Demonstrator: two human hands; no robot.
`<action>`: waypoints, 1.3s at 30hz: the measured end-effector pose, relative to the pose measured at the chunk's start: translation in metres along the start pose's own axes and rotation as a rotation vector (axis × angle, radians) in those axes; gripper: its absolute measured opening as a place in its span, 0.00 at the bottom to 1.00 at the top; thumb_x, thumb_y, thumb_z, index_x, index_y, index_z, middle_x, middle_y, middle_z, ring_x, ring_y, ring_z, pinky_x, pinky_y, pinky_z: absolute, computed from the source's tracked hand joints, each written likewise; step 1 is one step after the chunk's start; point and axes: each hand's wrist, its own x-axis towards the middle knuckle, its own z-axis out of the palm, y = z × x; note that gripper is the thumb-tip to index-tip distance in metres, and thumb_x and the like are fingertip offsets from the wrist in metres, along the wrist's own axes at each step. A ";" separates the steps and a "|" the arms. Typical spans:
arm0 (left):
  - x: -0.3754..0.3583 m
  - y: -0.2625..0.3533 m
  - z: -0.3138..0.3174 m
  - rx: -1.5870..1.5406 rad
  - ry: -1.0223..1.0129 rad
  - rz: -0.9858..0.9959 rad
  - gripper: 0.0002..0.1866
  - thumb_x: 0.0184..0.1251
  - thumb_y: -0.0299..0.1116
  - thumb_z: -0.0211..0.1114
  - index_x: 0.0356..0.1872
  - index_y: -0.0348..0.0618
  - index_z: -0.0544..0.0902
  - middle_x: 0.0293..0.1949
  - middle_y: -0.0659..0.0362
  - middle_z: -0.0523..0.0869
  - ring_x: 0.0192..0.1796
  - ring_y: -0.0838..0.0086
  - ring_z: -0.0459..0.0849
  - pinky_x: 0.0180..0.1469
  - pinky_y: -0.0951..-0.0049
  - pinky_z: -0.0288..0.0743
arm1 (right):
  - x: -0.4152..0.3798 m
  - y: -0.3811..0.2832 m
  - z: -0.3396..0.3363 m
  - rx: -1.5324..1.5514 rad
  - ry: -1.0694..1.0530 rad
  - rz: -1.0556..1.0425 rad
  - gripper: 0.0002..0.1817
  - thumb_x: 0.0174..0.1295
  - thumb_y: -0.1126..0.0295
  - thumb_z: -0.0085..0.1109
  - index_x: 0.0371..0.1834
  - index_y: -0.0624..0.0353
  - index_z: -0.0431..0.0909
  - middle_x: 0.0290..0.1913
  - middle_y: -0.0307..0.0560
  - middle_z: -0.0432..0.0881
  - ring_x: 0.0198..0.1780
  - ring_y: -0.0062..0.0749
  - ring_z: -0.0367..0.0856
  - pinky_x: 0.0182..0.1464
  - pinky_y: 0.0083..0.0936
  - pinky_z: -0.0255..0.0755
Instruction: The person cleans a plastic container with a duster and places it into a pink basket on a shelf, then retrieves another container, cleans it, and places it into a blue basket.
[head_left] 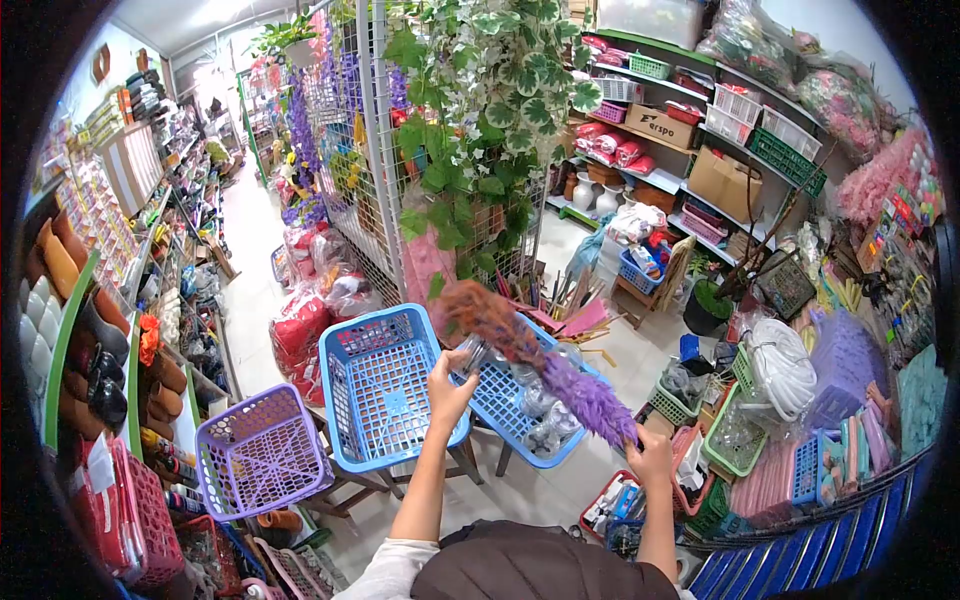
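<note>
A fluffy plume bunch (590,395), orange-brown at one end and purple at the other, stretches slantwise in front of me. My right hand (652,458) is closed on its purple lower end. My left hand (449,392) is closed round a small clear, shiny thing (472,355) beside the orange-brown part; its exact kind I cannot make out. Beneath the plumes stands a blue basket (500,413) holding several clear, shiny pieces (540,425). Left of it, close to my left forearm, is a second blue basket (345,400) with only its lattice bottom showing.
A purple basket (262,450) stands at the left. Hanging leafy vines (450,180) cover a wire rack behind the baskets. Crates and a coiled white tube (780,365) crowd the right side. Stocked shelves (660,130) line the back right; an aisle (240,250) runs away at the left.
</note>
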 end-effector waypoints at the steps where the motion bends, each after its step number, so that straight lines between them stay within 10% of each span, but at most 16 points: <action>1: 0.001 -0.003 -0.002 0.067 -0.035 0.034 0.17 0.49 0.21 0.66 0.42 0.36 0.74 0.39 0.55 0.83 0.45 0.74 0.80 0.52 0.74 0.71 | 0.000 0.001 0.001 -0.026 0.018 0.035 0.10 0.46 0.69 0.62 0.32 0.60 0.79 0.26 0.57 0.79 0.30 0.54 0.78 0.30 0.38 0.70; 11: -0.002 0.007 0.003 0.223 0.000 0.080 0.24 0.42 0.19 0.66 0.47 0.36 0.72 0.44 0.52 0.80 0.49 0.65 0.79 0.52 0.70 0.72 | -0.005 -0.003 0.003 -0.004 0.019 -0.027 0.11 0.46 0.68 0.62 0.32 0.61 0.80 0.27 0.56 0.79 0.30 0.53 0.78 0.30 0.37 0.70; 13: -0.007 0.000 0.008 0.108 0.141 0.155 0.18 0.40 0.22 0.66 0.37 0.35 0.75 0.30 0.52 0.78 0.37 0.62 0.78 0.44 0.69 0.71 | -0.006 -0.004 0.002 0.035 -0.009 -0.123 0.11 0.47 0.68 0.62 0.32 0.60 0.80 0.27 0.56 0.79 0.30 0.52 0.78 0.30 0.37 0.70; 21: -0.002 0.005 0.002 0.221 0.130 0.145 0.15 0.39 0.29 0.71 0.29 0.37 0.75 0.29 0.51 0.81 0.35 0.62 0.81 0.39 0.68 0.72 | -0.004 0.002 0.003 0.003 0.010 -0.070 0.11 0.48 0.66 0.62 0.33 0.57 0.80 0.26 0.54 0.80 0.28 0.50 0.79 0.28 0.36 0.71; 39: 0.000 0.004 0.008 0.194 -0.028 0.056 0.18 0.39 0.28 0.68 0.37 0.37 0.78 0.34 0.49 0.79 0.39 0.55 0.80 0.42 0.66 0.72 | -0.007 0.010 0.019 -0.062 0.008 -0.022 0.12 0.48 0.65 0.62 0.34 0.59 0.80 0.24 0.56 0.78 0.26 0.50 0.78 0.28 0.36 0.70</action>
